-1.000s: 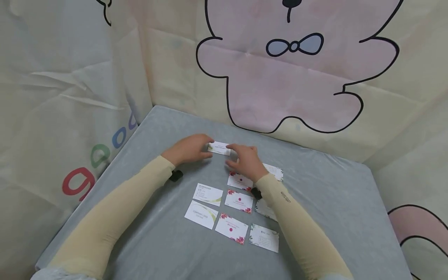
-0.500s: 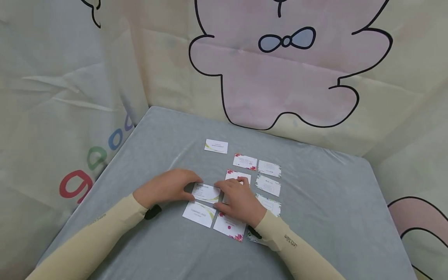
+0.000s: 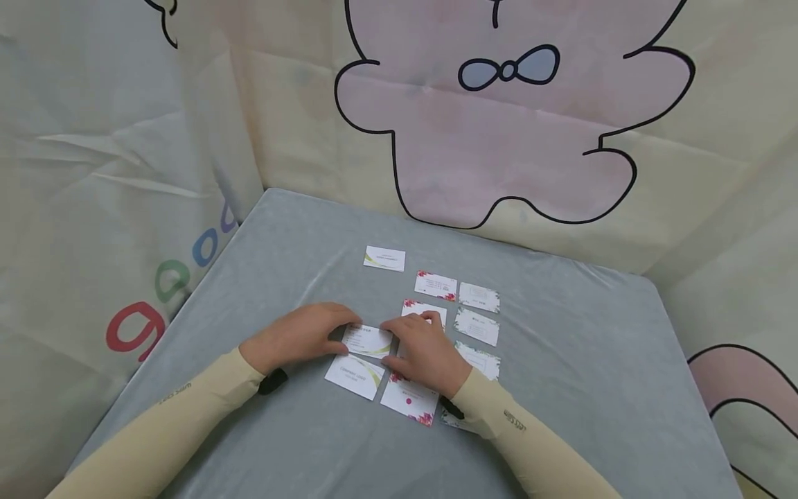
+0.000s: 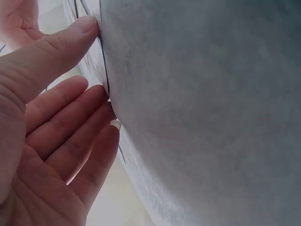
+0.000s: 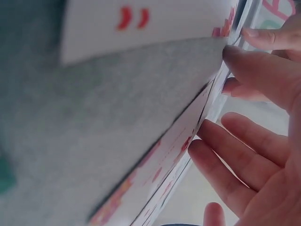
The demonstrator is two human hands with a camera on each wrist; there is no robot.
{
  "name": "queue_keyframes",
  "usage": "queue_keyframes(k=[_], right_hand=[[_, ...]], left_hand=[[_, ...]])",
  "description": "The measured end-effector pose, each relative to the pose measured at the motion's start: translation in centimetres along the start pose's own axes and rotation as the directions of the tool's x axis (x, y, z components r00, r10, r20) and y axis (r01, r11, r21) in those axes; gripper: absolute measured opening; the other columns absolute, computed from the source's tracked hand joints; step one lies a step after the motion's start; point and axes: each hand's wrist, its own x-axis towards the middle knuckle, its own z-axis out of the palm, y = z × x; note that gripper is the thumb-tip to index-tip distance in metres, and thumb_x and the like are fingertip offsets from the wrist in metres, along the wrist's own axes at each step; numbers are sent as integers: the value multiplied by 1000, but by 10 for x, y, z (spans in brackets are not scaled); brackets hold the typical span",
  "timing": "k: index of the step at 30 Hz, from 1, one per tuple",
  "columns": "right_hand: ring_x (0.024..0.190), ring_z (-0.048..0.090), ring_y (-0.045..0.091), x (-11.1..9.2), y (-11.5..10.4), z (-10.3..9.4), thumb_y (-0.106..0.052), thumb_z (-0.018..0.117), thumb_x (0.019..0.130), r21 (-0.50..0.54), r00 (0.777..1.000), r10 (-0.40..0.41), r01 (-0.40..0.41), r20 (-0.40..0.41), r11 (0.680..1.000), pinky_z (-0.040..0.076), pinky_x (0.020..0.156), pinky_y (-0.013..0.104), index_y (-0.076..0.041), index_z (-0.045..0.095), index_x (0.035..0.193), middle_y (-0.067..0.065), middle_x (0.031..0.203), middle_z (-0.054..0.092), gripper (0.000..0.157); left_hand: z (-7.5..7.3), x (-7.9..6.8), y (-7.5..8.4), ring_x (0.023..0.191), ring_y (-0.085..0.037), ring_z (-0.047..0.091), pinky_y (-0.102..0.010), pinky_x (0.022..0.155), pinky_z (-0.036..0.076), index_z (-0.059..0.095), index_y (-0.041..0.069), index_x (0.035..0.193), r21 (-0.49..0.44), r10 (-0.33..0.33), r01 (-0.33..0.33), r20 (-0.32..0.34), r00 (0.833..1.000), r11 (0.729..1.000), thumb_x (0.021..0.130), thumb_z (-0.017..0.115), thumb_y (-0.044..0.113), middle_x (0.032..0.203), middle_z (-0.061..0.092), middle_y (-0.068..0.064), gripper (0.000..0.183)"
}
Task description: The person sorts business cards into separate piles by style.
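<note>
A white business card with a yellow-green curve lies on the grey cloth between my hands in the head view. At its left end, my left hand touches it with thumb and index finger spread apart. My right hand is at its right end, index finger and thumb near the corners, the palm over a red-flowered card. Fairly straight fingers show in the left wrist view, fingertips at a card edge. In the right wrist view, the fingers are loosely extended beside flat cards.
Just nearer lies a matching COMPANY LOGO card; another yellow-green card sits far back. Red-flowered cards form a middle column. Green-leaf cards stand in a column to the right, partly under the right forearm. A printed curtain hangs behind the table.
Both hands have left the far card and come nearer to the yellow-green card in the left column. The far card stays flat. Over the last half second the hands barely moved.
</note>
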Motion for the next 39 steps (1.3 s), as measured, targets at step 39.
queue_keyframes(k=[39], right_hand=[[143, 60, 26, 121, 84, -35, -26, 80, 100, 70, 976, 218, -216, -23, 974, 35, 117, 55, -15, 64, 147, 6, 150, 68, 51]], left_hand=[[-48, 131, -60, 126, -29, 65, -47, 113, 53, 65, 3, 146, 68, -136, 139, -37, 990, 988, 94, 76, 17, 142, 70, -13, 55]])
